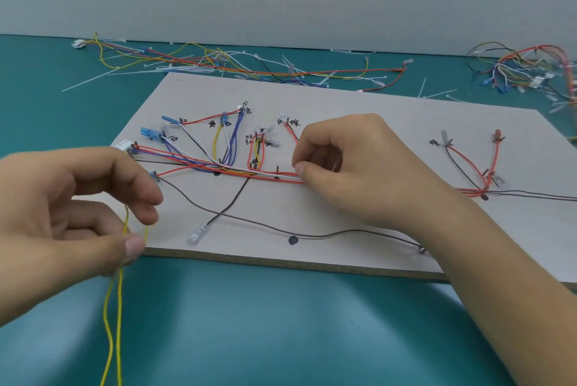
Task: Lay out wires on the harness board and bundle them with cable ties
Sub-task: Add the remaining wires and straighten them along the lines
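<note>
The wire bundle (265, 175) was partly hidden under the right hand (359, 167); the yellow wire (120, 338) was cut by the bottom edge; handwritten labels (293, 122) were blurred.

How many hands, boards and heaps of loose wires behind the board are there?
Hands: 2, the left hand pinching a yellow wire, the right hand pinching the laid wires
Board: 1
Heaps of loose wires behind it: 2, a left heap and a right heap
Total: 5
</note>
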A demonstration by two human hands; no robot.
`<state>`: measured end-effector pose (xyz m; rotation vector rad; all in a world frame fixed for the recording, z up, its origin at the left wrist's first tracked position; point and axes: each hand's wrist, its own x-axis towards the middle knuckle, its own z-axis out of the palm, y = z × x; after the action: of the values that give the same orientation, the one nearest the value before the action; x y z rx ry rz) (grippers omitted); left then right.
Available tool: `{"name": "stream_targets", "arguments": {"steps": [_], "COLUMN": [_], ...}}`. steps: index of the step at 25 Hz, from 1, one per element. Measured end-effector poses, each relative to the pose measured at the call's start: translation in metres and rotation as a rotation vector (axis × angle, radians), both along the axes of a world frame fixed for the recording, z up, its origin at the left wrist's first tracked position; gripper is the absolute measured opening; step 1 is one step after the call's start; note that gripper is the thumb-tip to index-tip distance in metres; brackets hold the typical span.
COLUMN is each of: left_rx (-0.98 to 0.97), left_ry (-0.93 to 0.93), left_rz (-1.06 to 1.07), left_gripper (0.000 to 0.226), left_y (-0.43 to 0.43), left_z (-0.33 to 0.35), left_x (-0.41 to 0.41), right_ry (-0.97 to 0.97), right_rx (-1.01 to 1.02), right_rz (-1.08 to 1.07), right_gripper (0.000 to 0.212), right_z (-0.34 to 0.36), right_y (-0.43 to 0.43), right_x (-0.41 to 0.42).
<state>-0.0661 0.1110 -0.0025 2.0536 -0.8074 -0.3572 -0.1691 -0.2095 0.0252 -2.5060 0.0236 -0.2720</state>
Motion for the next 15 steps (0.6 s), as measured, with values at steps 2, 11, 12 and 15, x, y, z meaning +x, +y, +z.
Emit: {"name": "stream_targets", "arguments": {"steps": [2,11,12,15], "left_rx": [-0.09,0.095,0.081,0.007], "left_ry": [0.042,-0.401,-0.381,-0.338], "left_rz": [-0.101,-0.178,-0.177,-0.196], "left_gripper": [0.043,0.013,0.014,0.014], "left_y": [-0.018,-0.138,-0.142,-0.148], "left_z": [0.014,0.063,0.063,0.055], "left_x": [-0.005,0.0,0.004,0.004], "right_ry": [0.0,0.513,0.531,0.508], "right_rx": [0.079,1.017,1.04,1.0], "right_rz": [0.043,0.312,0.305,0.206], "right_gripper": [0.009,0.044,0.047,0.036], "right_z": [0.001,0.006,0.005,0.007], "right_y": [0.003,0.012,0.011,0.003], "right_x": [-0.001,-0.008,-0.008,-0.006]}}
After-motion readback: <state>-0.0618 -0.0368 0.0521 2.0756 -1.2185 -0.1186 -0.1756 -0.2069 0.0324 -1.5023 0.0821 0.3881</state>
